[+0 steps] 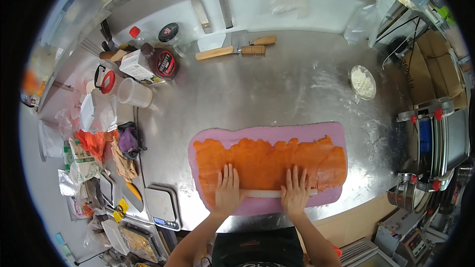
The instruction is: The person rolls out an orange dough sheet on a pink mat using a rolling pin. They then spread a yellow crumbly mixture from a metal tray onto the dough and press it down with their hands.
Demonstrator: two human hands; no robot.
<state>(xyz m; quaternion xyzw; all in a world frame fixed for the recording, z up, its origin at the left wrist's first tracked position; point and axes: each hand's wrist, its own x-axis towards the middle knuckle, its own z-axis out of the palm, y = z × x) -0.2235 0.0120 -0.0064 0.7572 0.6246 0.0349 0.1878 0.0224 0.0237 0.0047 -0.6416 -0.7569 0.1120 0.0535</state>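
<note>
A wide sheet of purple dough [259, 207] lies flat on the steel worktop, with a thinner, ragged-edged orange layer [259, 163] spread over most of it. Across the near part of the orange layer rests a white rolling pin [263, 193]. My left hand [228, 191] presses flat over the pin's left end, fingers extended and pointing away from me. Over its right part lies my right hand [295, 192], palm down with the fingers slightly spread; the pin's right tip shows beyond it. Neither hand curls around the pin.
Wooden-handled scrapers [252, 49], a syrup bottle [166, 63] and a plastic cup [134, 92] stand or lie at the back left. A bowl of white powder [363, 83] sits at the back right. Digital scales [162, 204] are near left; a dough roller machine [432, 144] stands right.
</note>
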